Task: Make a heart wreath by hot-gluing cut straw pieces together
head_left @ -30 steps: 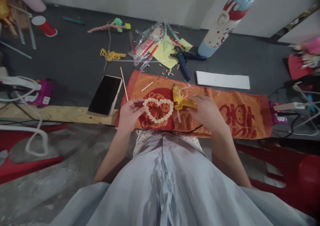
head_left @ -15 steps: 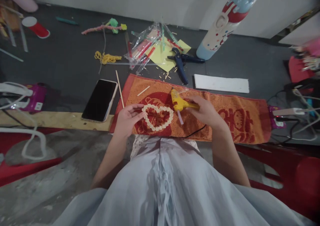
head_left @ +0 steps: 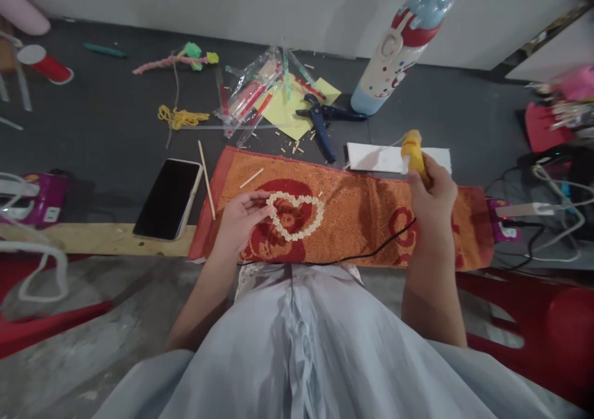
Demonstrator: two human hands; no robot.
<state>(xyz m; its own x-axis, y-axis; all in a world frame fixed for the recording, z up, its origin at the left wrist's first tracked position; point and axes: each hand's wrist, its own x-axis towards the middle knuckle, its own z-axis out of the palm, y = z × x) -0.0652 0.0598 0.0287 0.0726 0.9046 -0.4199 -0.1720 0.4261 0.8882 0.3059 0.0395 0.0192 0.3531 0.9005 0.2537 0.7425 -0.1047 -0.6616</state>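
Pinched by its left edge, a cream heart-shaped frame of small pieces (head_left: 319,216) is in my left hand (head_left: 237,221), over an orange and red towel (head_left: 346,218). My right hand (head_left: 434,187) grips a yellow hot glue gun (head_left: 414,153), raised near the right end of a white strip (head_left: 378,157). A thin strand of glue trails left from the gun's tip. Its black cord (head_left: 366,255) runs across the towel's front. One thin pale stick (head_left: 251,177) lies on the towel, and a longer stick (head_left: 206,181) rests at its left edge.
A phone (head_left: 167,199) lies left of the towel. Behind it are blue cutters (head_left: 320,125), yellow paper (head_left: 297,125), plastic packets (head_left: 250,97), yellow cord (head_left: 185,118) and scattered bits. A tall bottle (head_left: 383,66) stands at the back. Purple power blocks (head_left: 49,199) sit at both sides.
My right hand has carried the glue gun away from the heart, to the right and back toward the white strip. The left hand keeps its hold on the heart. The view has shifted slightly.
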